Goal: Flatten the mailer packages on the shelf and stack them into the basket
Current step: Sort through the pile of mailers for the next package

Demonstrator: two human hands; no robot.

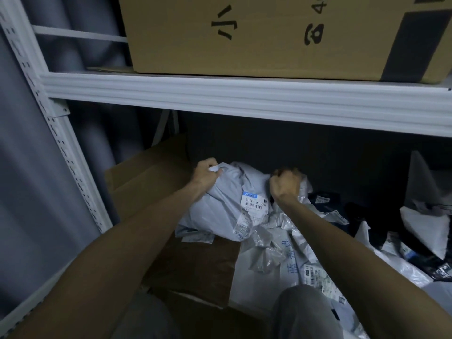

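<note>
1. Right in close, by the knees, the pile of mailers [292,263] sprawls over the lower shelf. It's slick, overlapping plastic, and one careless drag through it could well send a few sliding off the front edge.
2. Just beyond, the brown cardboard box [195,263] sits under the near edge of the grey mailer [220,204]. That makes an uneven base, so pressing down here risks a crease instead of a flat pack, or the whole thing skidding sideways.
3. The grey mailer itself lies puffy and rumpled, label up, on the box and the pile. If air or contents are trapped inside, a hard squeeze could split a seam or tear the label.
4. Now the left grip [206,173]: its fingers are curled tight round the mailer's far-left corner, clamped on and nothing loose about it.
5. The right grip [286,183] is a full fist, bunched into crumpled plastic [304,189] at the mailer's right side. I can't tell whether that is the grey mailer's own edge or a neighbouring bag, and if it's the neighbour, a pull would drag two at once.
6. Furthest off, the upper shelf beam [244,94] hangs low over both hands and could catch the knuckles on a quick lift. No basket in view.
</note>
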